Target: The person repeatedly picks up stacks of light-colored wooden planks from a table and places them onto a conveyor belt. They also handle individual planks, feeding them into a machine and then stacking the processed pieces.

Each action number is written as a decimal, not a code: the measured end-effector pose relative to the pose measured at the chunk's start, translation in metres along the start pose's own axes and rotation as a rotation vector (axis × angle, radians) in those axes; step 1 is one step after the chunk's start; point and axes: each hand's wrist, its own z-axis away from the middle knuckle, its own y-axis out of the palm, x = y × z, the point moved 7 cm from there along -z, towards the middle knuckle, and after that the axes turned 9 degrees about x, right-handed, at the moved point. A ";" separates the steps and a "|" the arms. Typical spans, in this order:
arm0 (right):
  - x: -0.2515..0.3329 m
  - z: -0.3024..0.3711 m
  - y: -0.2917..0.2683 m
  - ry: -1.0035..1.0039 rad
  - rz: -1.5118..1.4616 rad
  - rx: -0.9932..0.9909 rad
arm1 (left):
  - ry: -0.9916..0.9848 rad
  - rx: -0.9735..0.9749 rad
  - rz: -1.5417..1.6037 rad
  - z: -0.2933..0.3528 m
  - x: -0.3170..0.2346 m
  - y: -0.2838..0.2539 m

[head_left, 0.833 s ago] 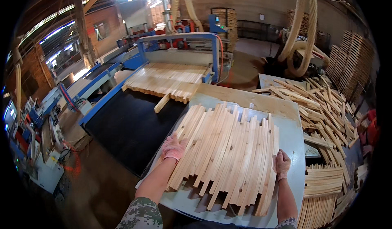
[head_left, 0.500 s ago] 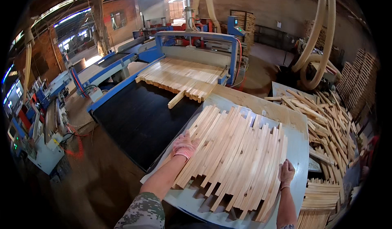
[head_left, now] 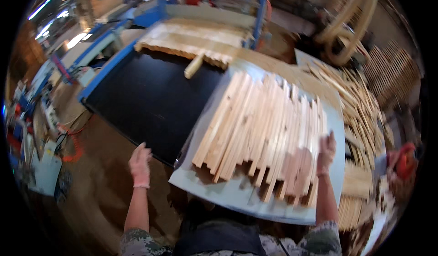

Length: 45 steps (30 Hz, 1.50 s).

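A layer of pale wooden strips (head_left: 260, 130) lies side by side on a light blue-grey table (head_left: 219, 192), their near ends uneven. My left hand (head_left: 140, 165), in a pinkish work glove, hangs apart from the strips, off the near corner of the black conveyor belt (head_left: 150, 96). It is empty, its fingers loosely apart and a little blurred. Along the right edge of the layer is my right hand (head_left: 326, 153), also gloved, fingers pointing away from me and slightly apart. Whether it touches the outermost strip I cannot tell.
Beyond the belt, a packed panel of strips (head_left: 191, 35) sits under a blue machine frame (head_left: 162, 10), one strip (head_left: 195, 66) jutting toward me. At right are a heap of loose strips (head_left: 356, 105), stacked wood (head_left: 353, 183) and hoses (head_left: 351, 23). Another machine (head_left: 45, 165) stands left.
My left hand has left the strips and swung left, off the table. My right hand stays by their right edge, its fingers straighter. The view has tilted down, and the strips' left side sits more evenly.
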 end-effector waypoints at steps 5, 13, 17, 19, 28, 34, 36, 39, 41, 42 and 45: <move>0.113 0.113 0.083 0.005 -0.045 0.021 | -0.380 0.107 0.224 0.055 0.162 -0.158; 0.127 0.325 0.184 0.115 0.066 0.202 | -1.279 0.392 -0.424 0.202 0.376 -0.305; 0.144 0.368 0.171 0.150 0.437 0.095 | -1.334 0.268 -0.670 0.203 0.404 -0.364; 0.130 0.367 0.127 0.208 0.667 -0.074 | -1.323 0.122 -0.738 0.181 0.411 -0.390; 0.098 0.301 0.108 0.569 0.922 0.174 | -1.087 0.218 -0.342 0.047 0.373 -0.315; 0.098 0.275 0.107 0.681 0.956 0.197 | -1.137 0.265 -0.373 0.016 0.350 -0.277; 0.108 0.277 0.105 0.594 0.893 0.106 | -1.249 0.262 -0.447 0.023 0.353 -0.284; 0.125 0.293 0.103 0.452 0.857 -0.061 | -1.208 0.228 -0.518 0.039 0.339 -0.293; 0.131 0.315 0.091 0.338 0.746 -0.145 | -1.156 0.381 -0.571 0.036 0.329 -0.294; 0.149 0.320 0.094 0.248 0.668 -0.184 | -1.126 0.452 -0.596 0.036 0.328 -0.299; 0.163 0.349 0.105 0.319 0.454 -0.223 | -0.903 0.514 -0.644 0.026 0.319 -0.302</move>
